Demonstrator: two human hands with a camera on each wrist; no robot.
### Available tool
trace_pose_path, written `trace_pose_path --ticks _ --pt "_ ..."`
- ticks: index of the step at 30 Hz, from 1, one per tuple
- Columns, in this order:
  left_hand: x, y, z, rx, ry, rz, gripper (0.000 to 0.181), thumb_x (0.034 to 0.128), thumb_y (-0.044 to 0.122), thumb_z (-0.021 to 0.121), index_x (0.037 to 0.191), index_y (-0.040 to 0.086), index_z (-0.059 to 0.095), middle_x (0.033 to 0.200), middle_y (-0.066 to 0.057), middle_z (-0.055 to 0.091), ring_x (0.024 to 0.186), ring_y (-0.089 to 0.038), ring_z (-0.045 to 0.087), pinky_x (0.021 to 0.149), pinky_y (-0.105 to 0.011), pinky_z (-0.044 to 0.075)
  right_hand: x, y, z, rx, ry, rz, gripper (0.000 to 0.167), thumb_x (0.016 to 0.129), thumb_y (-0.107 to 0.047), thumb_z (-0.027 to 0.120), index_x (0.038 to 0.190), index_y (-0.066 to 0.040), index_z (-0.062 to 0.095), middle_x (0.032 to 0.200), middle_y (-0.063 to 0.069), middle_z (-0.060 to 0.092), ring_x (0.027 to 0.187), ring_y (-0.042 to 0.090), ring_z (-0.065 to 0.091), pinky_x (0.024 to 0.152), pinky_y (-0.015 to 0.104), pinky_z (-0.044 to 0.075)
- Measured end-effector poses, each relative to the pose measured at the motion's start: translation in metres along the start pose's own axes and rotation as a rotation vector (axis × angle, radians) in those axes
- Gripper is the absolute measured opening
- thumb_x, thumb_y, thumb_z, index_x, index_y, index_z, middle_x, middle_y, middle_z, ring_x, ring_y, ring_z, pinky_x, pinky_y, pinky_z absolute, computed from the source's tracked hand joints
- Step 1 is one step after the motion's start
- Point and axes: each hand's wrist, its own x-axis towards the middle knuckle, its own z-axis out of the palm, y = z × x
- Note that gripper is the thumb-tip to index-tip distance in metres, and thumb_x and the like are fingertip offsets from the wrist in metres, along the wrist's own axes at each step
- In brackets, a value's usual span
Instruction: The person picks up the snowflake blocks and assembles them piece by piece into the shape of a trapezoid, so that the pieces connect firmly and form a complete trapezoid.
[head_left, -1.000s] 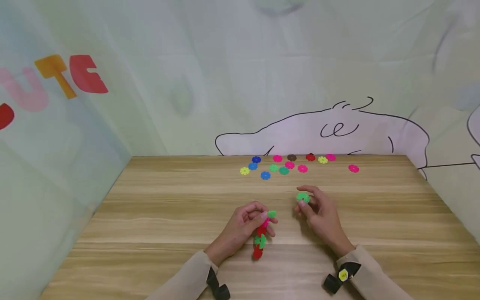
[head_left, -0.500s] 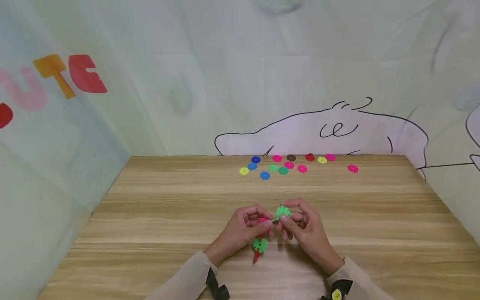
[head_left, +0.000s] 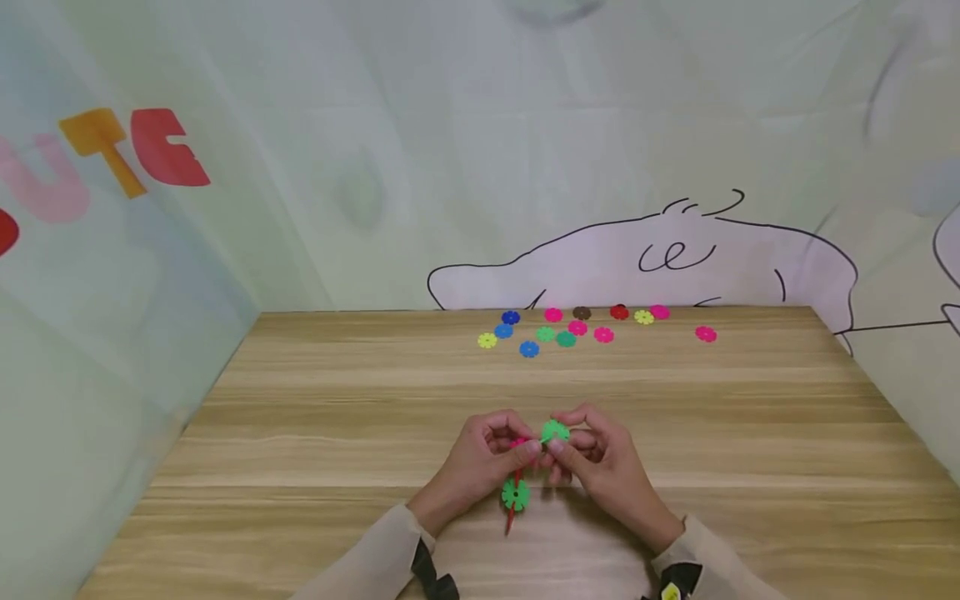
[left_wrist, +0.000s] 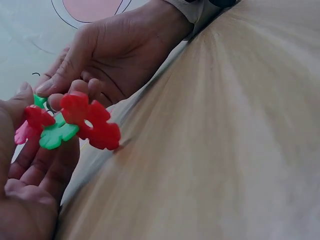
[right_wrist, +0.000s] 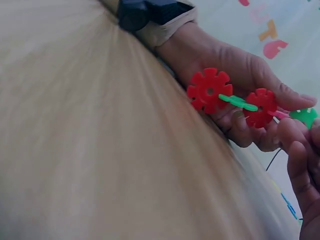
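My left hand (head_left: 480,457) pinches the upper end of a chain of interlocked notched discs. A green disc (head_left: 515,495) and a red one hang below its fingers; in the right wrist view the chain shows a red disc (right_wrist: 210,91), a green piece (right_wrist: 239,102), another red disc (right_wrist: 260,108), a bit of pink and a green disc (right_wrist: 304,116) at the fingertips. My right hand (head_left: 611,467) pinches a green disc (head_left: 555,431) right against the chain's top green piece. Whether these two are joined cannot be told.
Several loose discs lie along the table's far edge, among them a blue one (head_left: 529,349), a yellow one (head_left: 487,341) and a pink one (head_left: 706,334) farther right. A printed cloth (head_left: 337,167) stands behind the wooden table (head_left: 300,400).
My right hand has come left and down with its green disc to meet the chain. My left hand has stayed nearly in place, while the hanging chain has turned.
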Motion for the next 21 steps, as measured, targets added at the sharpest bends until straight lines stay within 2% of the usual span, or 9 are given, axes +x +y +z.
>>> trace_pose_path --ticks 4,8,12,15,18,21 --pt "0.0 0.0 0.001 0.017 0.021 -0.013 0.028 0.1003 0.022 0.078 0.11 -0.004 0.072 0.098 0.007 0.077 0.085 -0.004 0.075 0.075 -0.018 0.058 0.001 0.002 -0.001 -0.012 0.001 0.015 0.029 0.104 0.006 0.062 0.13 0.015 0.055 0.084 0.035 0.071 0.068 0.008 0.075 0.059 0.031 0.062" --pt "0.002 0.002 0.001 0.017 0.037 -0.046 0.032 0.0997 0.023 0.079 0.125 0.006 0.07 0.104 -0.001 0.076 0.087 -0.006 0.074 0.078 -0.021 0.06 0.004 0.002 -0.004 -0.069 0.028 -0.005 0.028 0.108 0.003 0.055 0.134 0.012 0.058 0.081 0.028 0.073 0.065 0.01 0.073 0.059 0.033 0.062" --pt "0.002 0.004 0.001 -0.005 0.016 -0.063 0.038 0.102 0.021 0.076 0.138 0.015 0.065 0.113 -0.016 0.075 0.083 -0.009 0.076 0.078 -0.023 0.061 0.007 0.002 -0.008 -0.14 0.143 0.018 0.027 0.113 -0.004 0.049 0.133 0.01 0.059 0.075 0.024 0.071 0.059 0.016 0.069 0.057 0.034 0.059" --pt "0.001 0.005 0.001 -0.017 -0.01 -0.071 0.041 0.1042 0.021 0.073 0.144 0.016 0.064 0.118 -0.026 0.071 0.079 -0.01 0.075 0.075 -0.023 0.061 0.016 0.005 -0.018 -0.212 0.284 0.085 0.025 0.114 -0.007 0.048 0.128 0.009 0.06 0.073 0.024 0.068 0.056 0.016 0.064 0.055 0.03 0.057" --pt "0.001 0.005 0.001 -0.006 -0.031 -0.07 0.041 0.1062 0.021 0.07 0.146 0.017 0.064 0.118 -0.031 0.07 0.078 -0.009 0.074 0.074 -0.022 0.061 0.03 0.011 -0.035 -0.363 0.398 0.124 0.021 0.111 -0.005 0.052 0.122 0.007 0.065 0.075 0.023 0.069 0.056 0.011 0.061 0.055 0.025 0.053" --pt "0.001 0.004 0.002 0.006 -0.048 -0.064 0.039 0.1079 0.02 0.067 0.146 0.017 0.064 0.115 -0.033 0.069 0.077 -0.008 0.072 0.073 -0.021 0.06 0.046 0.019 -0.057 -0.591 0.481 0.114 0.02 0.105 -0.002 0.058 0.118 0.002 0.072 0.081 0.018 0.073 0.063 0.008 0.059 0.06 0.019 0.047"
